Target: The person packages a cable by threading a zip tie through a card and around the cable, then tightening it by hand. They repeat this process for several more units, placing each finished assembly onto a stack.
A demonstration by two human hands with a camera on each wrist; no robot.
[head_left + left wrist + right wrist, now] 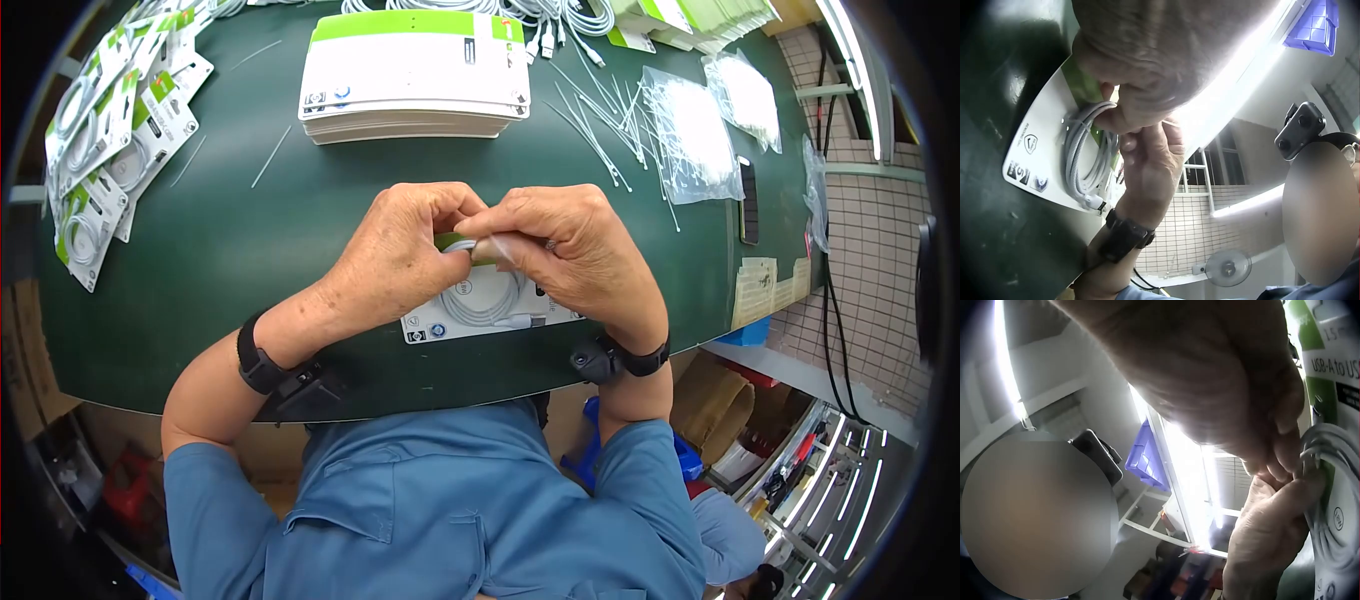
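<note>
A coiled white cable [487,303] lies on a white and green card [428,322] near the table's front edge. The left hand [400,250] pinches the top of the coil and card from the left, its thumb against the cable. Close against it, the right hand [575,240] has thumb and forefinger pinched at the same spot; what lies between its fingertips is hidden. In the left wrist view the coil [1082,153] hangs over the printed card [1035,150]. The right wrist view shows the coil [1329,500] beside both hands' fingertips.
A stack of cards [415,75] stands at the back centre. Carded cables [120,150] pile at the left. Loose ties [610,120], bags of ties [690,130] and a phone [748,200] lie at the right. More coiled cables [570,20] are at the back.
</note>
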